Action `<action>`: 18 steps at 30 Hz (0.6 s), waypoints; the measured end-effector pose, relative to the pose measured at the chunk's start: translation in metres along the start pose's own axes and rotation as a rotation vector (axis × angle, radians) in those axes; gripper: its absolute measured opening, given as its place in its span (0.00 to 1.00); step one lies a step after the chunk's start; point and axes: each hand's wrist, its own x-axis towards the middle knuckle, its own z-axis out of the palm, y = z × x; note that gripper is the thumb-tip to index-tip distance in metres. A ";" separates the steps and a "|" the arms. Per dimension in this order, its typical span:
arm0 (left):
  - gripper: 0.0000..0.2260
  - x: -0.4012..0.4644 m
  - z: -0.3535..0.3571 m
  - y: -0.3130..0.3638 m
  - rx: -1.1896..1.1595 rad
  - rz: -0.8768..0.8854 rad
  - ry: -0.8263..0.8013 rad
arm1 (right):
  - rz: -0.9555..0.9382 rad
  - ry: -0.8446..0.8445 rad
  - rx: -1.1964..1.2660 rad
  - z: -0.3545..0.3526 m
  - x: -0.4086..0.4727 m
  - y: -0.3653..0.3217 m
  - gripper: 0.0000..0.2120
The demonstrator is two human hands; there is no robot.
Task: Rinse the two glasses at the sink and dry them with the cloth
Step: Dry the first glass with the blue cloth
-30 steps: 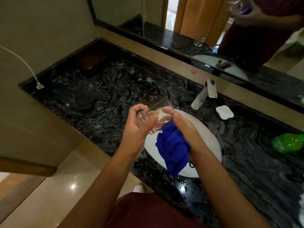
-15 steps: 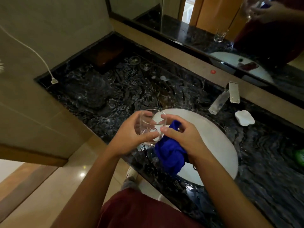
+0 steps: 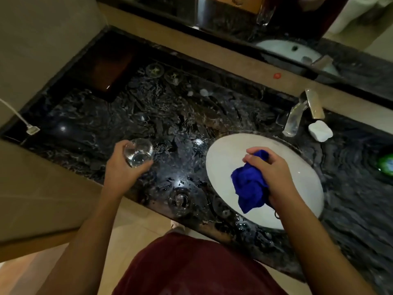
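We've got 1 glass point(image 3: 138, 152) gripped in our left hand point(image 3: 121, 169) over the table point(image 3: 89, 126), cloth point(image 3: 249, 185) bunched in our right hand point(image 3: 274, 177) above the sink point(image 3: 223, 150). Glass 2 point(image 3: 179, 201) waits near the front edge, probably undried.

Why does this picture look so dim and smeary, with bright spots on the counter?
Head view: dim light; ceiling lamps glare off the wet black counter near the second glass; edges smear and bend, blurring the green bottle; the held glass stays fairly sharp.
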 end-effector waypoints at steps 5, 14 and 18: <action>0.35 0.033 -0.006 -0.057 0.071 -0.028 0.009 | 0.042 0.071 -0.025 0.012 -0.005 0.011 0.05; 0.32 0.047 -0.009 -0.086 0.028 -0.016 0.039 | 0.054 0.116 -0.070 0.054 -0.007 0.018 0.05; 0.30 0.049 -0.009 -0.092 0.031 -0.025 0.047 | 0.043 0.103 -0.092 0.064 -0.006 0.015 0.05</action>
